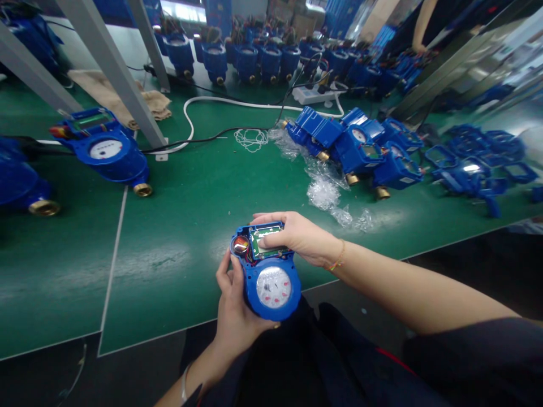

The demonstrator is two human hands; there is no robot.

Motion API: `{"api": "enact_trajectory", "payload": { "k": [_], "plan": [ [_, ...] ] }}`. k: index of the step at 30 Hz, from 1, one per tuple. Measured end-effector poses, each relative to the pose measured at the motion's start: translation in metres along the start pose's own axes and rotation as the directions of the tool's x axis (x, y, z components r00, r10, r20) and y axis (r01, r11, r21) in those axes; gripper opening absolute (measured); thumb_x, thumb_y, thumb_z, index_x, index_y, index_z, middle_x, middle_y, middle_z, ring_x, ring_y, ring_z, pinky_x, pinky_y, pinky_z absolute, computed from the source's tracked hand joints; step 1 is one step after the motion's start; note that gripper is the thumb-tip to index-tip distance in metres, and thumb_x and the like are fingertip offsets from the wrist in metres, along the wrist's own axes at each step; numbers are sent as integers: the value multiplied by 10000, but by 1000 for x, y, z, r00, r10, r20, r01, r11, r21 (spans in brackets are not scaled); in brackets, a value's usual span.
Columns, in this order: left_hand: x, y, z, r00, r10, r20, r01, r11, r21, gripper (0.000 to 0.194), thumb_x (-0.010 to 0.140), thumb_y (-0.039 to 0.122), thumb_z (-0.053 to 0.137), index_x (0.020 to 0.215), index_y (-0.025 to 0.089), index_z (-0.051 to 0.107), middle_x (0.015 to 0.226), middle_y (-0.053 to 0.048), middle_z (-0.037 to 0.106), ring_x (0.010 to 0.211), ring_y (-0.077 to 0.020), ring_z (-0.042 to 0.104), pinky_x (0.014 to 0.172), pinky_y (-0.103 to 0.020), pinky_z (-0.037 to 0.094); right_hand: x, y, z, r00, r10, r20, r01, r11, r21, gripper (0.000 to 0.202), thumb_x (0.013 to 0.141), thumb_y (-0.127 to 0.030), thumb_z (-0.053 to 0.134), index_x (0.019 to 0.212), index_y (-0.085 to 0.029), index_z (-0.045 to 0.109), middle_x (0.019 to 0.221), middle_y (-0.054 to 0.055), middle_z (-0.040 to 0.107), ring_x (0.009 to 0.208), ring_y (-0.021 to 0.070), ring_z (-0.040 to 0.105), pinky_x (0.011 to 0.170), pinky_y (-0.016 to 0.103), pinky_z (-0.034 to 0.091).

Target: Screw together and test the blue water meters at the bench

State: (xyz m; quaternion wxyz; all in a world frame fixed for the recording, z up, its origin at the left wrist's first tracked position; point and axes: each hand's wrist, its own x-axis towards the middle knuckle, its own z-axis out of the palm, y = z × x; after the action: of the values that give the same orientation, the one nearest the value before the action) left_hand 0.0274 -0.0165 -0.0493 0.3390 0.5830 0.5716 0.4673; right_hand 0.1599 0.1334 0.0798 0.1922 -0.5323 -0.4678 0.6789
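Note:
A blue water meter (274, 287) with a round white dial is held at the table's front edge. Its upper housing is uncovered, showing a green circuit board (268, 254) and a round compartment with coloured wires at its left. My left hand (235, 305) wraps the meter from the left and below. My right hand (292, 237) grips the top right of the housing, its thumb pressed on the circuit board and its other fingers behind the far edge, partly hidden.
Two blue meters, one with its dial up (106, 150), stand at the left beside a grey metal post (123, 68). Assembled meters (360, 141), clear plastic bags (324, 189) and blue covers (470, 152) lie at the right. Behind are a power strip (314, 95), a row of meters and another person's arm.

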Motion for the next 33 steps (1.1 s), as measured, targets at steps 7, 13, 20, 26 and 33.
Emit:
{"api": "enact_trajectory", "payload": {
  "k": [7,13,20,26,33],
  "plan": [
    [0,2,0,1000,-19,1,19,1000,11,1500,480,322,960,1566,404,-72,1606,-162,54,1285,-407,518,969,-575,534,0,3,-2,999,-24,21,25,999,-45,423,532,-147,784,954,-162,753,1233,93,686,1106,263,640,913,355,547],
    [0,0,1,1000,-6,-8,6,1000,1,1481,490,359,957,1572,393,-53,1611,-164,45,1279,-409,520,974,-579,530,0,2,-1,999,-23,23,24,999,-34,420,527,-126,765,946,-148,758,1337,113,632,1118,260,643,939,350,543],
    [0,0,0,1000,5,-5,-5,1000,7,1462,520,378,951,1568,399,-68,1610,-165,49,1238,-387,557,972,-580,530,-1,1,0,1000,1,16,-1,1000,-26,416,549,-124,767,963,-147,753,1278,108,666,1087,244,652,916,337,550],
    [0,1,-1,1000,9,11,-9,1000,17,1454,529,362,948,1564,413,-73,1610,-166,25,1253,-392,547,971,-581,530,-1,-1,-2,998,14,62,-14,1000,-6,423,559,-82,716,976,-139,759,1242,101,689,1044,224,664,879,309,560],
    [1,2,0,1000,-5,-8,6,1000,24,1511,459,325,960,1572,387,-61,1608,-171,52,1276,-416,529,957,-573,544,-1,0,1,999,14,32,-15,1000,3,382,579,-82,693,948,-147,762,1246,104,689,1029,222,671,860,308,567]
  ]
}}
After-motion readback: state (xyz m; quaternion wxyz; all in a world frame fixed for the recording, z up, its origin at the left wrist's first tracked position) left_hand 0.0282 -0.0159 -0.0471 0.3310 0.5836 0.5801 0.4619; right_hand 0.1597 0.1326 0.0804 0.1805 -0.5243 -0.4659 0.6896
